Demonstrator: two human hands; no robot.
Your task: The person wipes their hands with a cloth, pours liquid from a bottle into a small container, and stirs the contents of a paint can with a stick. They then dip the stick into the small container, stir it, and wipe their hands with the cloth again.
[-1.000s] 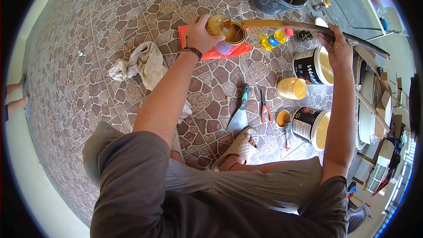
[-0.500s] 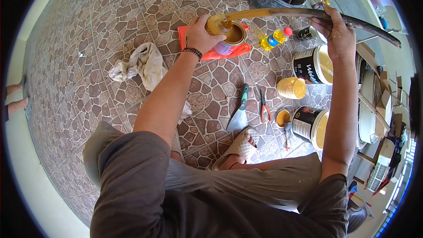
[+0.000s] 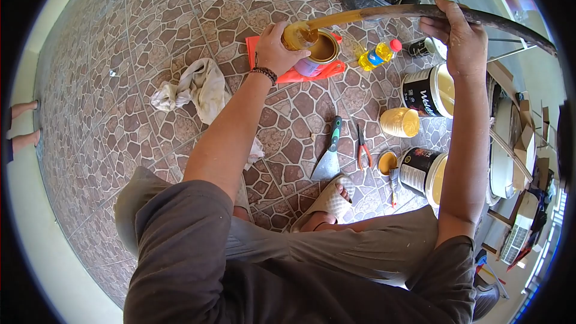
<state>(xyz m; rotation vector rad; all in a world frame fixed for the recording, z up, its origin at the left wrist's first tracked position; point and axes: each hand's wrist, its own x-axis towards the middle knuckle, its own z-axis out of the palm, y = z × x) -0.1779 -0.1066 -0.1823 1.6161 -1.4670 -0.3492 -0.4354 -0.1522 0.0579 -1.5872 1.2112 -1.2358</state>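
Stone-patterned floor tiles (image 3: 288, 108): coated stick (image 3: 339, 18) at mouth of clear cup (image 3: 294, 37).
Cup sits over the edge of the open paint can (image 3: 308, 69), on red plastic (image 3: 328, 73). Left hand (image 3: 277, 51) grips cup; right hand (image 3: 461, 36) grips stick's dark length. Step in hand, by judgement: working coating at the cup's rim; next move calls for a steady cup. Nearer the feet: putty knife (image 3: 327, 165), pliers (image 3: 362, 141).
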